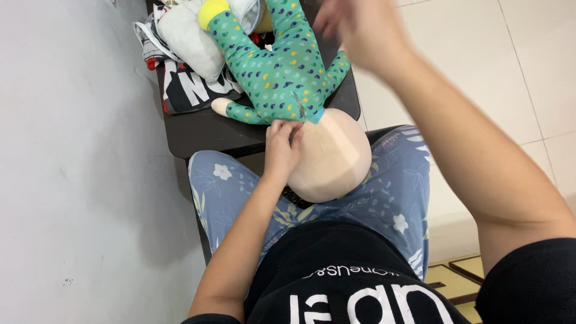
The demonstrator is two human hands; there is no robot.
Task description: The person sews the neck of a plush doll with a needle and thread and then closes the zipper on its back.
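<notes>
Green-suited cloth doll — head on my lap, body on the dark table.
My left hand pinches its neck; right hand lifted, blurred — grip unclear. Pale tiled floor.

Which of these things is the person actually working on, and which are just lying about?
In hand:
- cloth doll in a green patterned suit, head on the lap
- left hand, pinching at the doll's neck
- right hand, raised above the doll, blurred

Lying about:
- pile of fabric pieces at the far end of the dark table
</notes>
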